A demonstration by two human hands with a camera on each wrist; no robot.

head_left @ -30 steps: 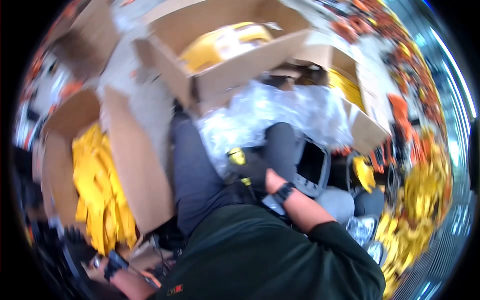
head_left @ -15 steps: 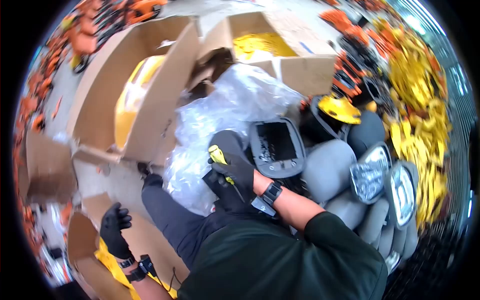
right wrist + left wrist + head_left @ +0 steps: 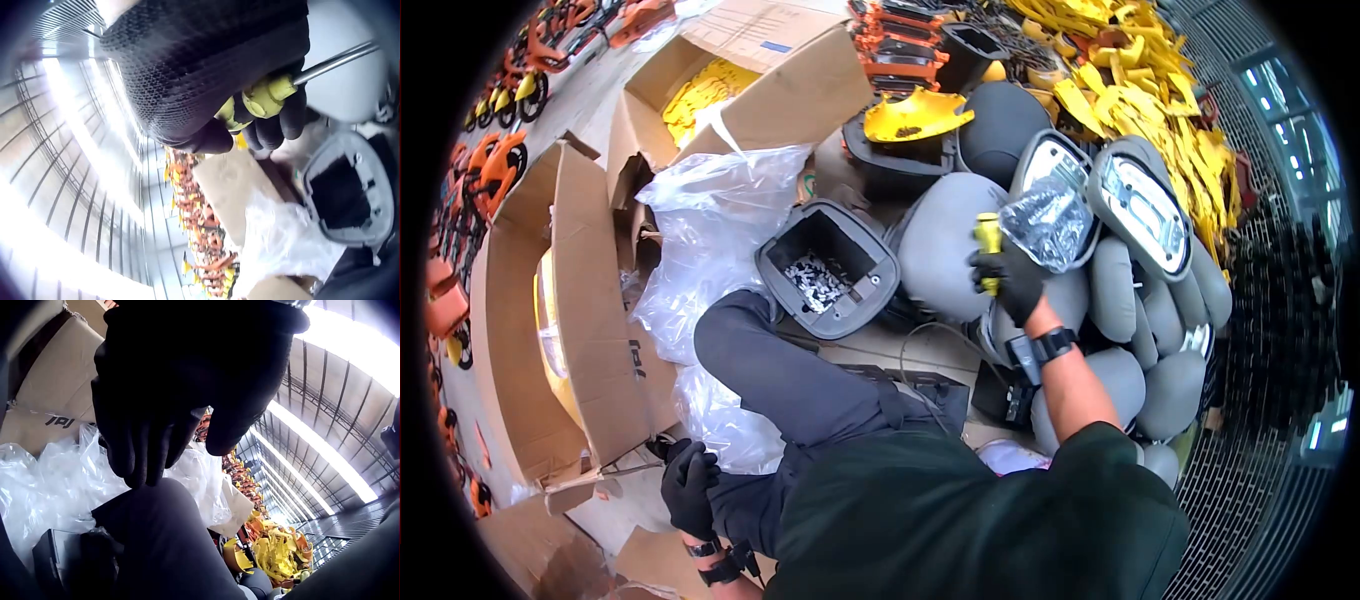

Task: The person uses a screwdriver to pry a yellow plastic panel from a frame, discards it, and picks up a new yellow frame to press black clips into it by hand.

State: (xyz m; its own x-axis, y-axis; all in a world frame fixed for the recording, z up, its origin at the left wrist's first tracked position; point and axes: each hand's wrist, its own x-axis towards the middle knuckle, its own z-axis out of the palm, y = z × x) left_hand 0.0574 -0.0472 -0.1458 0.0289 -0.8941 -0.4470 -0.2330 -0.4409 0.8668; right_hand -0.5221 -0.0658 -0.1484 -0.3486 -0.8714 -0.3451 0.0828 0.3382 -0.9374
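In the head view my right hand (image 3: 1012, 282), in a black glove, grips a yellow-handled screwdriver (image 3: 989, 240) above the pile of grey padded parts (image 3: 950, 245). The right wrist view shows the gloved fingers curled round the screwdriver handle (image 3: 265, 99), its metal shaft sticking out. My gloved left hand (image 3: 690, 490) is beside my left leg at the lower left and holds nothing visible. In the left wrist view its fingers hang down loosely from the dark hand (image 3: 181, 375). A grey open housing (image 3: 828, 270) with small pieces inside lies just beyond my knee.
Clear plastic sheeting (image 3: 720, 215) lies between the housing and a large cardboard box (image 3: 595, 330). Another box (image 3: 800, 95) holds yellow parts. Yellow pieces (image 3: 1160, 130) are heaped at the upper right. A plastic-wrapped part (image 3: 1045, 225) rests on grey-rimmed pieces near my right hand.
The view has swung toward the grey parts. My right hand has moved with the screwdriver from over my lap to above the pile. The left hand has come closer to my leg.
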